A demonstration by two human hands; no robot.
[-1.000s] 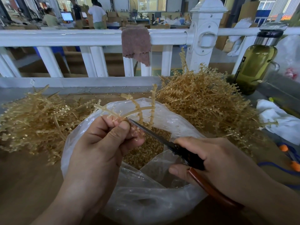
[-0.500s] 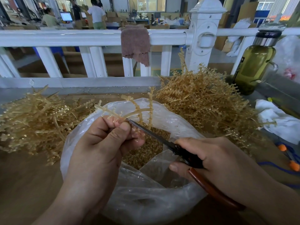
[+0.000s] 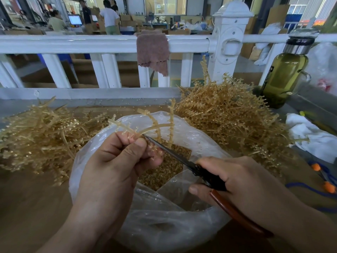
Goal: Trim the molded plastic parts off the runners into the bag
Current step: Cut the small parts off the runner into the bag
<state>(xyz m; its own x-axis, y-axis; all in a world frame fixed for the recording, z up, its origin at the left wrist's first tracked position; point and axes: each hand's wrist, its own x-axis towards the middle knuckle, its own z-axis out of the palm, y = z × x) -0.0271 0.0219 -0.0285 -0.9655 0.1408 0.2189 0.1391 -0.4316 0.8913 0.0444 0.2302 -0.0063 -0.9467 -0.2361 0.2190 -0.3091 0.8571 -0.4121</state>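
My left hand (image 3: pixel 116 161) pinches a branched amber plastic runner (image 3: pixel 155 125) above the open clear plastic bag (image 3: pixel 164 225). Small amber parts still hang on the runner near my fingertips. My right hand (image 3: pixel 237 181) grips scissors (image 3: pixel 206 176) with a black pivot and brown handles. The blade tips meet the runner just beside my left thumb. Several cut amber parts (image 3: pixel 164 172) lie inside the bag.
A heap of amber runners (image 3: pixel 36 139) lies left of the bag, and a taller heap (image 3: pixel 228 114) rises at the right. A white railing (image 3: pixel 109 44) with a brown cloth (image 3: pixel 153 50) runs behind. A green bottle (image 3: pixel 284 73) and a white rag (image 3: pixel 313 136) sit at the right.
Almost nothing differs. The scissors stay at the same branch by my left thumb, and both hands have shifted only slightly.
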